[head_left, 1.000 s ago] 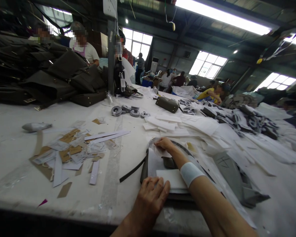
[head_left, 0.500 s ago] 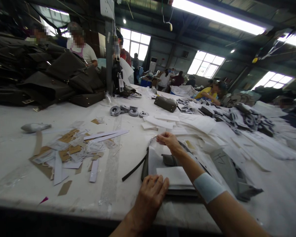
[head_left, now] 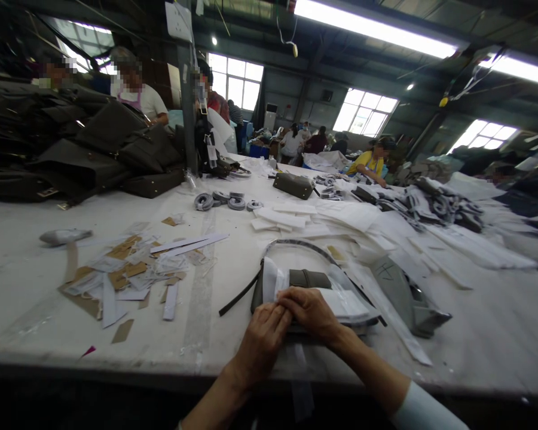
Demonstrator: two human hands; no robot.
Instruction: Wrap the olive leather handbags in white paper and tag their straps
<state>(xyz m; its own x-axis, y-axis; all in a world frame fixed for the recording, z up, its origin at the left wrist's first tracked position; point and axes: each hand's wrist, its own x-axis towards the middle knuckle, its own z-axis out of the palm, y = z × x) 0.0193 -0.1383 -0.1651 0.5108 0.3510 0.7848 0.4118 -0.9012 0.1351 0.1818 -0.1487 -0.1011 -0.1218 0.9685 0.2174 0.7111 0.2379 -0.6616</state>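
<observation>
A grey-green handbag [head_left: 311, 278] lies at the table's front edge, its wrapped handle [head_left: 298, 242] arched away from me. A white paper sheet [head_left: 270, 276] stands curled over its left part, and more folded white paper [head_left: 347, 303] covers the right part. My left hand [head_left: 263, 334] is closed at the near edge of the curled sheet. Beside it, touching its fingertips, my right hand [head_left: 312, 312] pinches the same paper. Both sets of fingertips are partly hidden. A dark strap [head_left: 238, 295] sticks out from the bag's left side.
Scraps of card and paper [head_left: 125, 272] are spread at left. Coiled straps [head_left: 204, 201], white paper pieces [head_left: 282, 217] and another bag [head_left: 293, 186] lie beyond. A grey bag piece [head_left: 401, 298] is at right. Dark bags [head_left: 85, 155] are piled far left; co-workers stand behind.
My right hand has come down from the bag's handle towards me and met my left hand at the paper. The paper at left now curls up. The view has shifted slightly.
</observation>
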